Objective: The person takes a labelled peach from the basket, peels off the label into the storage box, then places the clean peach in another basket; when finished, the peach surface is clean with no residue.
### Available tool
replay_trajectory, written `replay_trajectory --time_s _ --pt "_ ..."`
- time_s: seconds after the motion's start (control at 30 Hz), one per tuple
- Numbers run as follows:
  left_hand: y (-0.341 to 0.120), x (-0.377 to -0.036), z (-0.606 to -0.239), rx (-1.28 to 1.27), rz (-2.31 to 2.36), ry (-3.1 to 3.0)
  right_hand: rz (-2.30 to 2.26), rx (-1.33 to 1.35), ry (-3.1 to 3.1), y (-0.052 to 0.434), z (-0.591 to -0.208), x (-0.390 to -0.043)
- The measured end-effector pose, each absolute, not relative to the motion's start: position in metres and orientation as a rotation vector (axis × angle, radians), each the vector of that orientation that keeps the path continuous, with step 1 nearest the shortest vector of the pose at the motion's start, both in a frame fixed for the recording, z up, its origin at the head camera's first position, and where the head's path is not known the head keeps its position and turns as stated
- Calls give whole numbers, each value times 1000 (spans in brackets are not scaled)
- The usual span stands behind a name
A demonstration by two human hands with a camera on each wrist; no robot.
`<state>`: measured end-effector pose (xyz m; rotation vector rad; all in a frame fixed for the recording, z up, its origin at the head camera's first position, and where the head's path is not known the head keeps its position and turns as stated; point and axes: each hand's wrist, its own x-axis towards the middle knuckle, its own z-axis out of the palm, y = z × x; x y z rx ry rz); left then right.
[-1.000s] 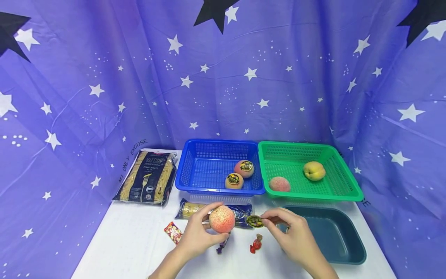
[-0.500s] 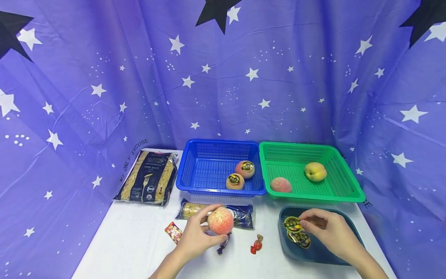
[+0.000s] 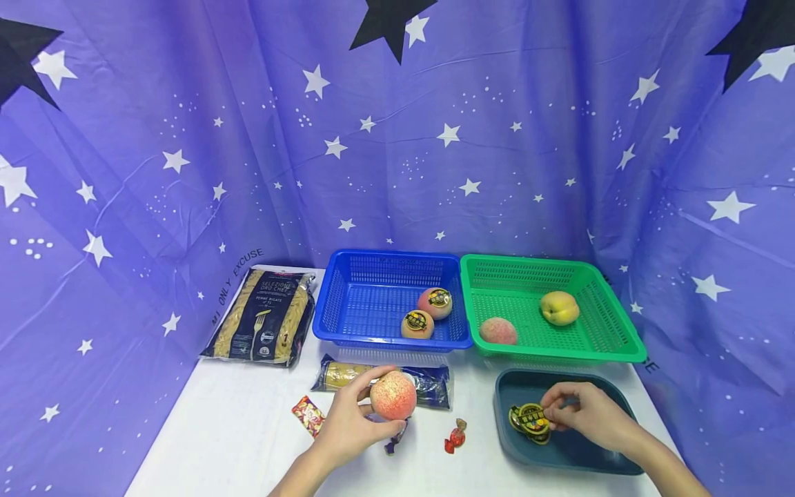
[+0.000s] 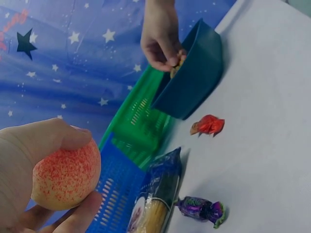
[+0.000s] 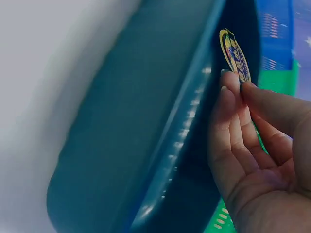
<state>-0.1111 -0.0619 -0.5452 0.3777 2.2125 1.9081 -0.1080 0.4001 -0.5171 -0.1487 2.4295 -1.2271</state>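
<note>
Peach [image 3: 393, 395]: pink-red speckle over cream. Sticker [image 3: 528, 418]: black with gold. Tray [image 3: 568, 452]: dark teal. Baskets: blue [image 3: 366, 304], green [image 3: 596, 324]. Backdrop [image 3: 186, 138]: purple, white stars. Surface [image 3: 248, 442]: white.

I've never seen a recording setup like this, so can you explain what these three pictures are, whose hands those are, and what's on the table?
There is no machine here: a person wears three cameras. The wide picture comes from the head, the other two from each wrist.

The left hand holds a peach above the white table. The right hand pinches a round gold and black sticker inside a dark teal tray.

Behind stand a blue basket with two stickered peaches and a green basket with two bare ones. Also on the table: a penne bag, a spaghetti pack and three wrapped candies.
</note>
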Motion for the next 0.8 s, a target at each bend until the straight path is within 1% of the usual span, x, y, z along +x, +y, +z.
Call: replay_trajectory --time_s 0.2,0.3,0.47,0.63,0.8 --pt "-61 -111 -545 369 1925 2187 -1139 -265 2408 398 -523 -115" --pt "-61 -111 -546 370 1933 2179 -1019 -268 2491 396 -523 -116" --pt "-60 -111 -546 376 1928 2179 -875 -204 2606 397 -519 -115" --pt "-59 -112 -547 368 1930 2181 -868 -161 2711 403 -514 -111" --pt "-59 -112 -548 378 1928 2174 -925 -14 2873 411 -513 -105"
